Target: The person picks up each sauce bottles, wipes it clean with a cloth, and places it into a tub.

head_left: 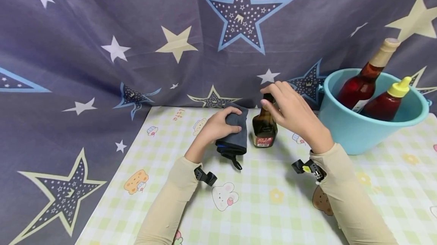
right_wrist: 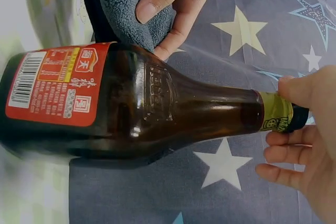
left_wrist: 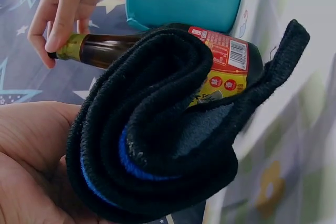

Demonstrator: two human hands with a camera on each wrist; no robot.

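A folded dark grey towel [head_left: 239, 138] with black edging and a hanging loop stands on the table. My left hand [head_left: 218, 125] grips it from the left side, thumb and fingers around the cloth. Just right of the towel is a dark brown glass soy sauce bottle [head_left: 263, 128], roughly upright. My right hand [head_left: 295, 110] pinches its black cap and yellow-green neck band [right_wrist: 275, 111] between thumb and fingers. The bottle's red label [right_wrist: 55, 85] shows in the right wrist view. Whether the base touches the table is hard to tell.
A light blue bucket [head_left: 355, 135] stands at the right. In it lean a tall bottle of red liquid [head_left: 356, 89] and a red squeeze bottle [head_left: 384, 104] with a yellow cap. A star-patterned curtain [head_left: 143, 74] hangs behind the checked tablecloth [head_left: 252, 207].
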